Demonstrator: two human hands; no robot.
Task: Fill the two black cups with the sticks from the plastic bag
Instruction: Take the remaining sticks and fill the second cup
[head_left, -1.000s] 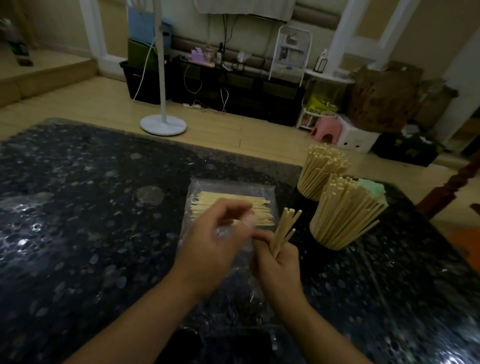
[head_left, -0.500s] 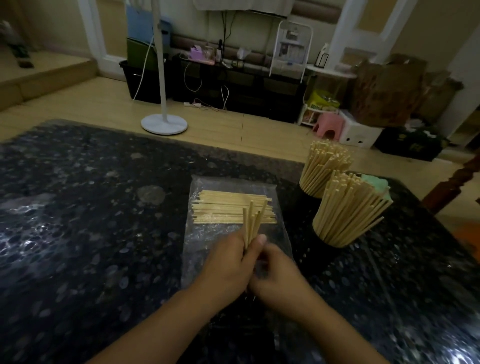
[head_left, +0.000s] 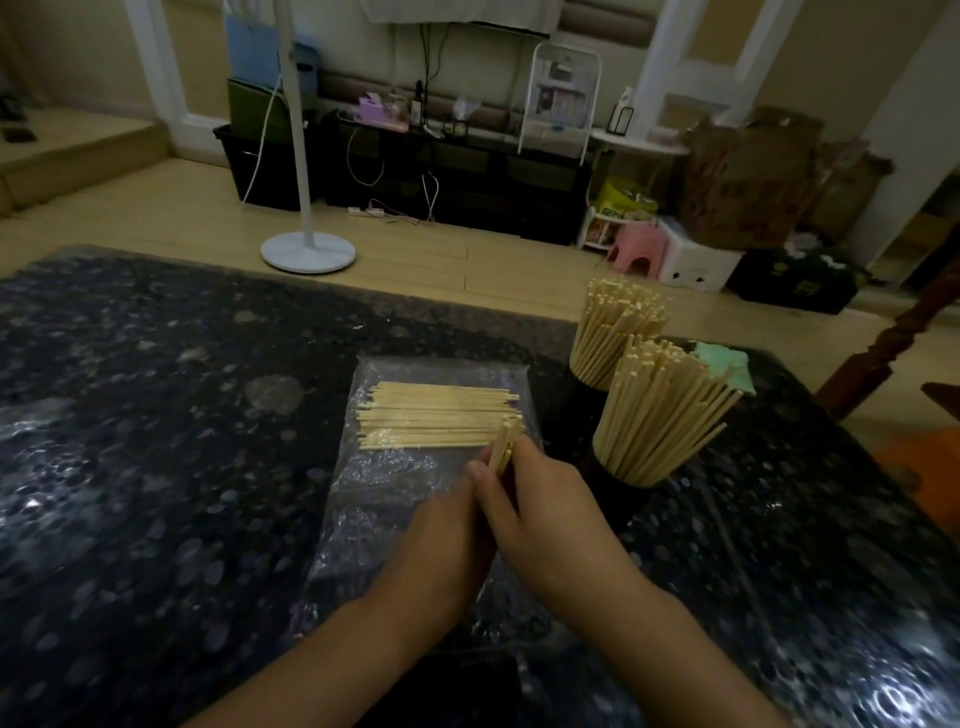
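A clear plastic bag (head_left: 415, 478) lies flat on the dark speckled table, with a row of pale wooden sticks (head_left: 436, 418) lying sideways in its far half. Over the bag's near half my left hand (head_left: 447, 540) and my right hand (head_left: 540, 509) press together around a small upright bundle of sticks (head_left: 505, 447), of which only the tips show. To the right stand two black cups packed with sticks: the near cup (head_left: 628, 480) with its fan of sticks (head_left: 660, 410), and the far cup (head_left: 584, 378) with its sticks (head_left: 618, 327).
A green cloth-like thing (head_left: 727, 366) lies behind the near cup. The table's far edge (head_left: 363, 317) runs across the view, with wooden floor beyond. A white lamp stand (head_left: 307, 252), a pink stool (head_left: 636, 249) and a dark wooden post (head_left: 883, 353) stand off the table.
The bundle was tilted right in my right hand with my left hand reaching toward the bag. Both hands have since closed around it, and it now stands upright, lower between them.
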